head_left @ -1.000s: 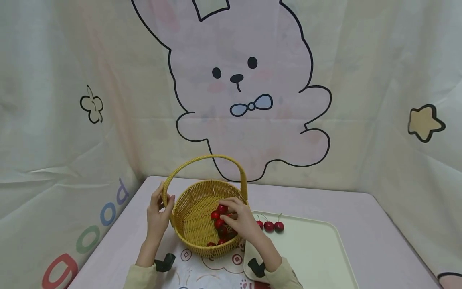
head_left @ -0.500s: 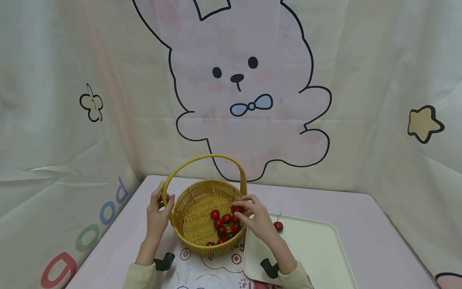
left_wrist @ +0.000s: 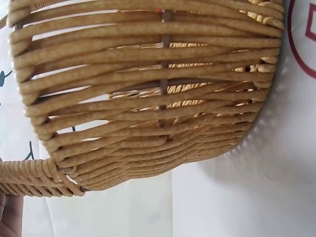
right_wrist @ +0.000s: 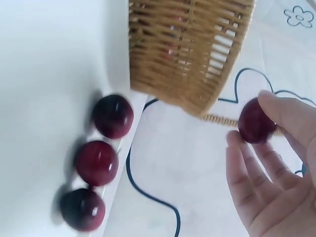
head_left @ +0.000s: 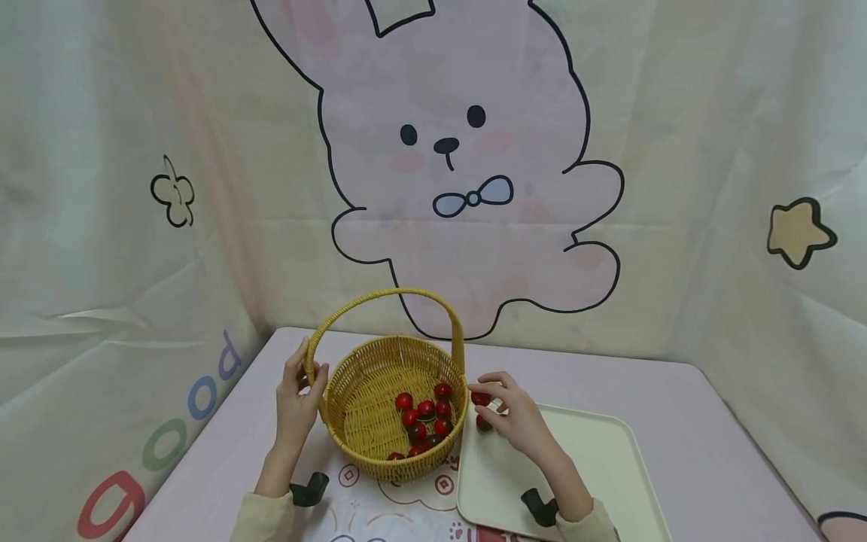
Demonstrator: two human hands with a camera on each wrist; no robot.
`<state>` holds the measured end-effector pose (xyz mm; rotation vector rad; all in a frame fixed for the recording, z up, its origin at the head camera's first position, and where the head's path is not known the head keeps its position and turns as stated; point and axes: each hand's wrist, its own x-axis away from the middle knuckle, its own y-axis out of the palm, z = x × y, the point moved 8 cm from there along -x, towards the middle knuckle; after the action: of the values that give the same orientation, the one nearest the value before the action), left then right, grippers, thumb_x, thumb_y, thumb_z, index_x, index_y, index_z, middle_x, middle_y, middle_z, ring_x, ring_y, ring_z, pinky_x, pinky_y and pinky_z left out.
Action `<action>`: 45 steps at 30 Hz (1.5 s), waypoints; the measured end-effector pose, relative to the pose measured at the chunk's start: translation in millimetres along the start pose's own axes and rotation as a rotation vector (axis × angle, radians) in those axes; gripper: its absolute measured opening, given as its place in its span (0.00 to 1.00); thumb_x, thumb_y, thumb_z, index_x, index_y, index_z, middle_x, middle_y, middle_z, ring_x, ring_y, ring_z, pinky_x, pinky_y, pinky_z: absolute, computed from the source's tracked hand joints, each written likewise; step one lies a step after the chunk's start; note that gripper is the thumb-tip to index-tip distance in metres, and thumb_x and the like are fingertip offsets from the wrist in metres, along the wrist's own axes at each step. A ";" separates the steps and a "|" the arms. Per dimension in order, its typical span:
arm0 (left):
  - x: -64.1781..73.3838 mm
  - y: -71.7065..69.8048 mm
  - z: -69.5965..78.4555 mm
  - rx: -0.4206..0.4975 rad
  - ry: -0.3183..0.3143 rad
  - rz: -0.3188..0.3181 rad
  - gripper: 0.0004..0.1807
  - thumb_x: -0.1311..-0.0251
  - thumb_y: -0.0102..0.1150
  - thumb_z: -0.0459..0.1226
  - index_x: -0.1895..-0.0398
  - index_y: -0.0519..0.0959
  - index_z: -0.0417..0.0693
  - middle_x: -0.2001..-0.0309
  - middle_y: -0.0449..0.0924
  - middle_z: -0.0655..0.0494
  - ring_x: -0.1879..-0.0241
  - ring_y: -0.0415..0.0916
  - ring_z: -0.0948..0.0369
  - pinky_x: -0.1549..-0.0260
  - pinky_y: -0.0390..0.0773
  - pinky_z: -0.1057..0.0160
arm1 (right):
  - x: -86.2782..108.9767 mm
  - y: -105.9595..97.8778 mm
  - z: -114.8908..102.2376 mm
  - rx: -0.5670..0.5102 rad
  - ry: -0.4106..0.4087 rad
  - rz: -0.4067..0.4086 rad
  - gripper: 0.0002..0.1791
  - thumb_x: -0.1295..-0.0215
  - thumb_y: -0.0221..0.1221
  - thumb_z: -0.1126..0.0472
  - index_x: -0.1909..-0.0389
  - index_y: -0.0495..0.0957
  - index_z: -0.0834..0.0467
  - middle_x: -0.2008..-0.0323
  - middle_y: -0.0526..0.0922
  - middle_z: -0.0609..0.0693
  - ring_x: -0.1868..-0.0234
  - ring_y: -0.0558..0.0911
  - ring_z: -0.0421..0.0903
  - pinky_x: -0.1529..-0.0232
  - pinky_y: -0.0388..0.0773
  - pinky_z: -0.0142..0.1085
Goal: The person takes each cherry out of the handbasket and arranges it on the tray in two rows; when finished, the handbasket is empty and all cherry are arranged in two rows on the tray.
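A round cherry (head_left: pixel 480 398) is pinched between the thumb and fingers of the right hand (head_left: pixel 512 416), the nearer one, just right of the basket (head_left: pixel 386 471), whose handle (head_left: pixel 406 291) is gripped on its left side by the left hand (head_left: pixel 298 399).

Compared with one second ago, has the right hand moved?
Yes. The right hand has moved rightward, from over the wicker basket to outside it.
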<state>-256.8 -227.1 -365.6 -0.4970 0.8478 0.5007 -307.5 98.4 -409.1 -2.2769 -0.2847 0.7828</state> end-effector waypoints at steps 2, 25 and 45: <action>-0.2 0.3 -0.1 -0.001 -0.003 0.000 0.31 0.49 0.57 0.19 0.39 0.64 0.38 0.73 0.72 0.45 0.71 0.67 0.74 0.67 0.69 0.82 | 2.9 -3.5 4.8 0.001 0.015 -0.012 0.17 0.45 0.64 0.66 0.52 0.81 0.53 0.52 0.74 0.51 0.60 0.77 0.42 0.70 0.76 0.30; -2.4 4.2 -0.4 0.012 -0.001 -0.006 0.31 0.49 0.57 0.19 0.40 0.64 0.38 0.73 0.72 0.45 0.71 0.67 0.74 0.68 0.70 0.82 | 30.9 -38.5 63.2 -0.018 0.122 -0.037 0.20 0.48 0.64 0.72 0.51 0.76 0.66 0.58 0.75 0.56 0.61 0.81 0.53 0.62 0.79 0.37; -2.9 0.1 -1.9 0.018 0.007 -0.012 0.32 0.49 0.57 0.18 0.39 0.63 0.38 0.73 0.71 0.44 0.72 0.67 0.73 0.68 0.69 0.82 | 43.2 -43.9 97.7 0.075 0.226 -0.150 0.20 0.51 0.65 0.72 0.54 0.78 0.65 0.61 0.76 0.54 0.61 0.79 0.52 0.63 0.76 0.42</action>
<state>-259.6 -228.8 -364.5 -0.4873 0.8545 0.4807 -331.9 201.8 -454.5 -2.2187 -0.3106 0.4479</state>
